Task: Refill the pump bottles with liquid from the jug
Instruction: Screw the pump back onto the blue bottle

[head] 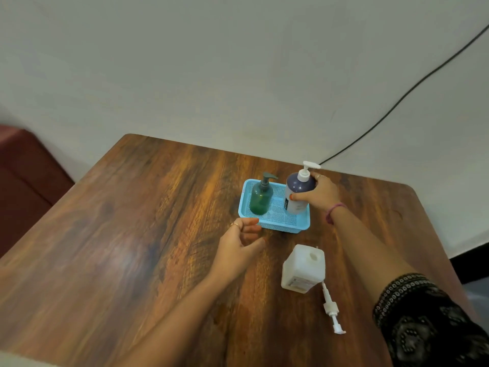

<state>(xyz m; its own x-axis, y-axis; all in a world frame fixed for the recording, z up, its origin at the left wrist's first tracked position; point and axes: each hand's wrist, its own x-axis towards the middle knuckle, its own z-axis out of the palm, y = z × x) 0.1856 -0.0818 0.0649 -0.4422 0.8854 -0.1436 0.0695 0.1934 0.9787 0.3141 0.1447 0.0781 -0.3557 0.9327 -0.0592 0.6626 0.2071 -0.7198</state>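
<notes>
A light blue perforated tray [280,224] sits on the wooden table and holds two pump bottles. The green pump bottle [261,197] stands upright at its left side. My right hand [321,192] is wrapped around the dark blue-and-white pump bottle [297,190] at the tray's right side. My left hand [242,245] hovers with fingers apart just in front of the tray's near left corner, holding nothing. The white square jug [303,268] stands in front of the tray with its mouth uncovered. A loose white pump head [332,308] lies on the table beside the jug.
The wooden table [132,234] reaches the pale wall behind. A black cable [397,102] runs down the wall to the table's far edge. A dark red seat [23,168] stands at the left beyond the table.
</notes>
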